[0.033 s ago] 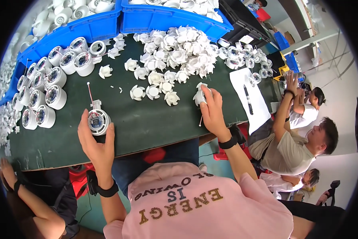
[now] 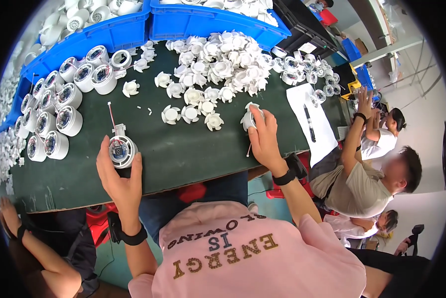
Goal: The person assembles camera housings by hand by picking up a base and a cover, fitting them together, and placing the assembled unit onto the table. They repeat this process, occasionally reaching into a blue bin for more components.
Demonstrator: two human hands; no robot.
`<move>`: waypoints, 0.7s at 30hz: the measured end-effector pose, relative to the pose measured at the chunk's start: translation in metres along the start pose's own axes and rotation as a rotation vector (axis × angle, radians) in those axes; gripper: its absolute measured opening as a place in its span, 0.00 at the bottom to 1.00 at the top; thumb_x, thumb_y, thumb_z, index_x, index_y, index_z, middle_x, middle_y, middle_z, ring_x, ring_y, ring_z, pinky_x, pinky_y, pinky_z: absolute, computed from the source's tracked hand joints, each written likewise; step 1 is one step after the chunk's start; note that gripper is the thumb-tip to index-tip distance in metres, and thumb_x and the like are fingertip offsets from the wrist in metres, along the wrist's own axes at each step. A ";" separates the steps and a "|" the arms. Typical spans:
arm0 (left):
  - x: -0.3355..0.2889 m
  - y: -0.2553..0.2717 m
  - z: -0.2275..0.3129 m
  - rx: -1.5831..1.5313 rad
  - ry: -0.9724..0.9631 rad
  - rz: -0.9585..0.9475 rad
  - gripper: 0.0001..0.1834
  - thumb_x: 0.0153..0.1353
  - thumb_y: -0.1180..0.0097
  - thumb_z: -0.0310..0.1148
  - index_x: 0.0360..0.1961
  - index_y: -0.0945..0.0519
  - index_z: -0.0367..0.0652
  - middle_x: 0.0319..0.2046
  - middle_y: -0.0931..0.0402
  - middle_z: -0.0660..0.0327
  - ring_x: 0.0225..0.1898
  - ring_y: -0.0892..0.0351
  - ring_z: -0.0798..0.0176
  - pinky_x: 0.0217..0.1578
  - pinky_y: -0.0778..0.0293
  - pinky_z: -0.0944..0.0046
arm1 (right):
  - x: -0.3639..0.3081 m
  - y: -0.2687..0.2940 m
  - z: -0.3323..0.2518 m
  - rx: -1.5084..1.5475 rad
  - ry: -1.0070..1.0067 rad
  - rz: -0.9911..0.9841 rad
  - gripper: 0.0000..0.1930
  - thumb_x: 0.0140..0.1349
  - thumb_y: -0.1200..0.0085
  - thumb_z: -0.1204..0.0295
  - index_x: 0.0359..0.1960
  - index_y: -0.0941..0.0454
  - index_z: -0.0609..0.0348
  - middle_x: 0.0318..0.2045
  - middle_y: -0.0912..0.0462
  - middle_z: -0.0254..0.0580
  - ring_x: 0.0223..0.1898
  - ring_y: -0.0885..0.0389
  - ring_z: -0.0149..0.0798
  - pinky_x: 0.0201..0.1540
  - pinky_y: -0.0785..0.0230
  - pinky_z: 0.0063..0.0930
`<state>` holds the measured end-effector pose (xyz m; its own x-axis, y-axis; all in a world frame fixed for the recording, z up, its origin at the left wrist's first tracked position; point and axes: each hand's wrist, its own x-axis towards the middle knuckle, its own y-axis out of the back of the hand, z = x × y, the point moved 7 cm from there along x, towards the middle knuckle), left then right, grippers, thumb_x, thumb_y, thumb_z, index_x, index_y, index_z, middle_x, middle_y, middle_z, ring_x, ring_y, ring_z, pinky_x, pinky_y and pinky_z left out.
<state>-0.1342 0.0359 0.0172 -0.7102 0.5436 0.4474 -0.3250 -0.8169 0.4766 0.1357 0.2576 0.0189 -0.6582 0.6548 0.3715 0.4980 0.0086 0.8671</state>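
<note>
Front edge: the green table (image 2: pixel 183 161) ends just in front of the person's lap; both wrists reach in over its front edge (image 2: pixel 158 192).
Rear edge: two bins, the left bin (image 2: pixel 101 32) and the right bin (image 2: pixel 213 25), wall off the back.
Left side: a cluster of finished-looking cups (image 2: pixel 69 120) stands near the left hand (image 2: pixel 119 181), a bare strip between.
Right side: paper (image 2: pixel 326 136) with a pen (image 2: pixel 309 124) lies beyond the right hand (image 2: pixel 265 136).
Open room: bare surface between the hands, bounded behind by the fan pile (image 2: pixel 228 64).
Housing (image 2: pixel 121 150): within the left hand, fingers against its left, thumb against its right; its wire (image 2: pixel 112 115) points rearward.
Fan (image 2: pixel 247 119): under the right hand's fingertips, which hold it from above.
</note>
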 end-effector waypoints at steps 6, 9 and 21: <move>0.004 0.019 0.023 0.072 -0.079 0.106 0.38 0.47 0.33 0.29 0.60 0.34 0.34 0.56 0.36 0.44 0.58 0.36 0.44 0.58 0.40 0.51 | 0.010 0.004 -0.013 -0.127 0.050 0.000 0.25 0.62 0.54 0.72 0.63 0.36 0.56 0.52 0.32 0.54 0.51 0.34 0.51 0.56 0.46 0.38; -0.004 0.014 0.062 0.141 -0.259 0.057 0.43 0.42 0.31 0.33 0.61 0.35 0.35 0.60 0.43 0.41 0.62 0.45 0.40 0.60 0.45 0.47 | 0.023 0.017 -0.024 0.076 0.060 0.033 0.26 0.60 0.51 0.74 0.62 0.34 0.58 0.49 0.29 0.51 0.48 0.31 0.49 0.54 0.41 0.37; -0.013 -0.037 0.035 -0.736 0.340 -0.324 0.36 0.49 0.32 0.25 0.61 0.32 0.34 0.42 0.23 0.60 0.40 0.25 0.71 0.42 0.27 0.70 | 0.143 -0.056 -0.168 0.596 0.218 -0.503 0.13 0.57 0.44 0.70 0.45 0.22 0.53 0.42 0.24 0.49 0.40 0.23 0.46 0.40 0.31 0.35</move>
<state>-0.0909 0.0656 0.0197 -0.6226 0.7795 0.0681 -0.7807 -0.6131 -0.1208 -0.0806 0.2238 0.0789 -0.9480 0.3041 0.0939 0.2900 0.7041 0.6482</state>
